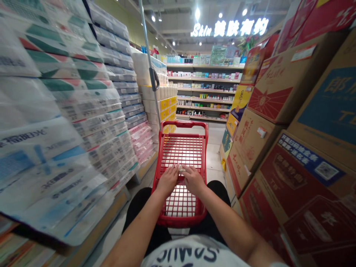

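A red plastic shopping basket [183, 148] with grid walls stands between my knees, its raised handle frame at the far end. My left hand [168, 181] and my right hand [194, 181] are close together over the middle of it, fingers pointing inward. Between the fingertips shows a small whitish thing [182, 169], too small and blurred to name. Both hands look closed around it, near the basket's red crossbar. Below them, the pale floor shows through the grid.
On the left rise stacks of plastic-wrapped tissue packs [94, 107] on low pallets. Cardboard cartons [267, 85] are piled high on the right. A metal pole [147, 40] with a black clip stands ahead. Shelves [205, 79] of small goods close off the aisle's far end.
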Tool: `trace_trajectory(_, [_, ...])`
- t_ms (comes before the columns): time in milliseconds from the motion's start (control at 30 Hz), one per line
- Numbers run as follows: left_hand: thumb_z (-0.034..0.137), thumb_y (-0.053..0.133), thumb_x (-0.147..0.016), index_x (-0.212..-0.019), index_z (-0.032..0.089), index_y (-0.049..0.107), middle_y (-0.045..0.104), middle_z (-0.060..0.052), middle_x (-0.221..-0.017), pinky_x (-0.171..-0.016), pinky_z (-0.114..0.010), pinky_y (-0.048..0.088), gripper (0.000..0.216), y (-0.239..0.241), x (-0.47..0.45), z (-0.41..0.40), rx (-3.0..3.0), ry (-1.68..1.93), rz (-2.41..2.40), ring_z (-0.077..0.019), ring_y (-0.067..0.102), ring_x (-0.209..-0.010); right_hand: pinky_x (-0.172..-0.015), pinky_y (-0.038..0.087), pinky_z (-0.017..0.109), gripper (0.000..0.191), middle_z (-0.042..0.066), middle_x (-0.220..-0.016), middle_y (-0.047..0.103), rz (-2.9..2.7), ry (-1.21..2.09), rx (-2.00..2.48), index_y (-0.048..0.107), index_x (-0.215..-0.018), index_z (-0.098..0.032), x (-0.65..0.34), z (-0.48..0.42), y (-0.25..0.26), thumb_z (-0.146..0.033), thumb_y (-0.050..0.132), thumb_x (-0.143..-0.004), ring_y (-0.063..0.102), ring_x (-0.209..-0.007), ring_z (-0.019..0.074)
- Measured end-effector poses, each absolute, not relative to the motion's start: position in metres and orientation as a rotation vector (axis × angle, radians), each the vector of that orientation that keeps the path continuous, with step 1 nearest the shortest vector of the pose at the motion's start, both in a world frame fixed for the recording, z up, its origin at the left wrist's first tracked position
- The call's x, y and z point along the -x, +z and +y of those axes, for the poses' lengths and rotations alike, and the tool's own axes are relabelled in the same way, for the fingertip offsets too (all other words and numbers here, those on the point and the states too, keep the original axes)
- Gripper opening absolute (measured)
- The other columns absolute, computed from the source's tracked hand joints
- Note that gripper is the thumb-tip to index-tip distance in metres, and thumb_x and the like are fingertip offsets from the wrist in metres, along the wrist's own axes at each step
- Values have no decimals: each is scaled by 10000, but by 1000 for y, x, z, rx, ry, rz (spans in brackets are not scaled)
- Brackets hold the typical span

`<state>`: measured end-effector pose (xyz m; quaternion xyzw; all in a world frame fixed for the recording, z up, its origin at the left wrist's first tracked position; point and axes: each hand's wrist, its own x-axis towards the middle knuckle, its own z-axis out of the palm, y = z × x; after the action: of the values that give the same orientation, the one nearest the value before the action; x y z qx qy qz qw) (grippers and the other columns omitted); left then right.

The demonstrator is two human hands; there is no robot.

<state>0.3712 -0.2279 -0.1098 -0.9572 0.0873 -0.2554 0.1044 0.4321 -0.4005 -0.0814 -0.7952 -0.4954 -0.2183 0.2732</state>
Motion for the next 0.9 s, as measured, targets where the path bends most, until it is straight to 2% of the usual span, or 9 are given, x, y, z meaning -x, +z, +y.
trace_trajectory(67, [315, 466, -934, -1405, 76, 455, 465, -153, -1463, -1137, -418, 350, 529, -112, -371, -227, 2801, -770, 264, -268, 424, -1368, -1011, 463, 386, 435, 46, -1331, 587, -1330, -591, 2133, 674, -1165, -225, -431, -401, -82, -33, 518, -807, 517, -1132, 232])
trace_trajectory(200, [300, 485, -925, -1421, 97, 440, 452, -143, -1474, -1141, -420, 348, 537, -112, -370, -227, 2791, -756, 275, -265, 405, -1382, -984, 464, 420, 397, 77, -1300, 604, -973, -687, 2227, 694, -1123, -207, -433, -403, -80, -40, 479, -835, 522, -1103, 255])
trace_trajectory(267, [315, 485, -929, -1420, 104, 443, 455, -147, -1471, -1137, -426, 353, 536, -112, -370, -227, 2799, -759, 272, -264, 404, -1382, -977, 464, 417, 437, 61, -1309, 599, -1051, -653, 2223, 680, -1157, -221, -432, -404, -78, -33, 484, -814, 525, -1085, 252])
trace_trajectory(400, [400, 491, -930, -1385, 87, 483, 500, -167, -1432, -1122, -429, 371, 552, -114, -371, -227, 2818, -795, 280, -272, 435, -1359, -980, 471, 371, 669, 40, -1326, 591, -1353, -482, 2084, 485, -1402, -226, -424, -406, -74, -19, 497, -766, 521, -1071, 220])
trace_trajectory(467, [393, 487, -933, -1378, 88, 491, 514, -165, -1421, -1118, -428, 374, 539, -116, -371, -227, 2820, -816, 295, -270, 441, -1355, -998, 463, 383, 667, 62, -1312, 601, -1337, -447, 2047, 436, -1436, -202, -422, -406, -74, -85, 550, -790, 516, -1100, 224])
trace_trajectory(567, [306, 454, -947, -1388, 119, 487, 504, -141, -1436, -1118, -425, 369, 479, -118, -371, -226, 2819, -835, 293, -257, 448, -1350, -1056, 408, 448, 443, 67, -1357, 570, -1289, -483, 2066, 613, -1269, -230, -420, -404, -75, -213, 615, -826, 478, -1198, 259])
trace_trajectory(633, [260, 436, -948, -1385, 130, 493, 496, -128, -1444, -1121, -424, 366, 460, -118, -371, -226, 2819, -826, 284, -252, 457, -1344, -1063, 397, 459, 350, 58, -1391, 542, -1305, -490, 2088, 678, -1164, -243, -420, -405, -76, -184, 607, -826, 467, -1222, 266])
trace_trajectory(733, [254, 431, -948, -1386, 125, 493, 477, -123, -1459, -1122, -425, 366, 460, -117, -370, -228, 2815, -799, 287, -255, 454, -1346, -1032, 435, 414, 399, 45, -1366, 563, -1354, -431, 2074, 688, -1139, -242, -420, -408, -77, -78, 586, -790, 493, -1185, 240])
trace_trajectory(900, [312, 452, -946, -1398, 139, 479, 465, -124, -1467, -1124, -434, 360, 485, -116, -370, -229, 2808, -774, 290, -260, 457, -1344, -968, 475, 358, 333, 14, -1233, 643, -1275, -417, 2092, 732, -958, -240, -419, -410, -79, -27, 534, -796, 535, -1093, 216])
